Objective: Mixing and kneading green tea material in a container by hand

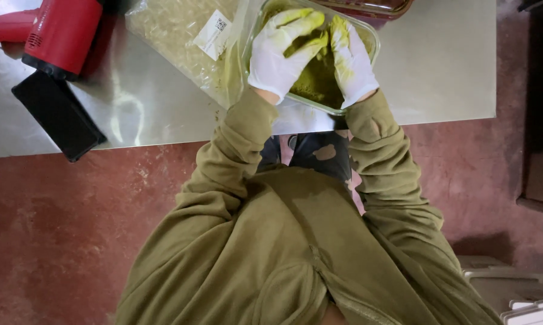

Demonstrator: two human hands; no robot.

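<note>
The green powder (316,81) fills a clear tub (368,37) that stands at the near edge of the bench (163,114), partly over a white sheet. Both hands are down in it. The left hand (280,51) lies over the left side of the heap with fingers curled and close together, cupped on the powder rather than pinching anything. The right hand (351,60) comes in from the right, fingers straight and pressed together, its edge set against the heap. Both wear white gloves stained yellow-green at the fingers.

To work the powder well, I would judge it best to keep the two palms facing each other and move slowly, pressing or gathering toward the middle, since so fine a powder will puff up and spill over the low rim if stirred fast. The tub sits close to the bench edge, so pushing down rather than toward the body seems the safer way.

The powder is olive green, matt and dense, darker where it is packed between the hands, and it clings to the gloves.

Just left of the tub, touching it, lies a clear bag (175,36) of pale grains with a white label. Farther left are a red tool (60,33) and a flat black block (57,114). The person's olive sleeves reach up from below.
</note>
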